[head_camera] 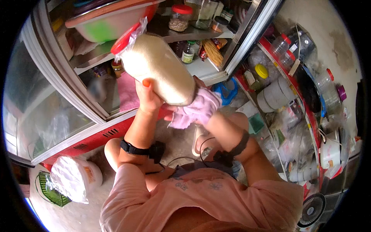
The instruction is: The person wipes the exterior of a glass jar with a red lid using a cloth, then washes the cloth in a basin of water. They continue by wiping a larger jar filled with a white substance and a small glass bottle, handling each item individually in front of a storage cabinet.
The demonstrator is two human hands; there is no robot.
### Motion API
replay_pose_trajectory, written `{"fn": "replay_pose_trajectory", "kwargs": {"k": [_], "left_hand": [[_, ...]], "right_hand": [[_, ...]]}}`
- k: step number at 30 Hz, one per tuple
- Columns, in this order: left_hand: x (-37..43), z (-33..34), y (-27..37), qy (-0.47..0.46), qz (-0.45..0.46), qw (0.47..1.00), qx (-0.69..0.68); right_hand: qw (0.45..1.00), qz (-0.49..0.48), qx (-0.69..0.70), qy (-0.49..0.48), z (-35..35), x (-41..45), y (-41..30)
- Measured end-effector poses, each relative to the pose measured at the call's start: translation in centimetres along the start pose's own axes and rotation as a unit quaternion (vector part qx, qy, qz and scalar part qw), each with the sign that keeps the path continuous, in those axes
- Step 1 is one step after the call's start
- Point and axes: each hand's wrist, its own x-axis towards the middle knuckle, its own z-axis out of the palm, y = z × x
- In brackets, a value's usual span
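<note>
A large clear jar (162, 69) full of a pale, cream-coloured content is held tilted in front of the open display cabinet. Its red lid (125, 39), with clear plastic film under the rim, points to the upper left. My left hand (149, 94) grips the jar's side near the base, thumb on the near face. My right hand (200, 116) holds a pink-lilac cloth (197, 108) against the jar's bottom end; the cloth hides much of that hand. A darker pink cloth (127, 90) lies at the cabinet's lower opening, left of the jar.
Cabinet shelves hold a plastic basin (107, 27), a red-lidded jar (179, 18), a green-lidded jar (188, 52) and dry noodles (213, 53). A red-edged rack (304, 116) with bottles and bags stands right. A white bucket (92, 174) and green basket (52, 190) are lower left; a fan (310, 210) lower right.
</note>
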Motion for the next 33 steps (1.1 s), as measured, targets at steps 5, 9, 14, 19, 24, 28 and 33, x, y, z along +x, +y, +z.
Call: {"fn": "replay_pose_trajectory", "kwargs": {"k": [5, 9, 14, 19, 24, 28, 33], "left_hand": [[1.0, 1.1, 1.4, -0.03, 0.034, 0.971, 0.234], [0.9, 2.8, 1.0, -0.008, 0.037, 0.975, 0.221], [1.0, 0.4, 0.7, 0.123, -0.01, 0.962, 0.242], [1.4, -2.5, 2.7, 0.05, 0.124, 0.937, 0.322], [-0.1, -3.5, 3.2, 0.083, 0.115, 0.942, 0.305], [-2.1, -5.1, 2.5, 0.108, 0.041, 0.922, 0.368], [-4.3, -7.1, 3.6, 0.149, 0.006, 0.93, 0.335]], "right_hand": [[0.955, -0.11, -0.275, 0.005, -0.1, -0.8, 1.5], [0.991, -0.094, -0.005, -0.091, -1.8, -0.1, 1.5], [0.873, -0.237, -0.397, 0.157, -1.5, -0.6, 2.7], [0.937, -0.06, -0.288, 0.19, -6.9, 2.6, 1.4], [0.904, -0.047, -0.241, 0.349, -14.8, 8.0, 0.0], [0.817, -0.043, -0.436, 0.375, -20.4, 10.7, 1.1], [0.394, -0.169, -0.852, 0.299, -14.0, 10.0, 3.0]]}}
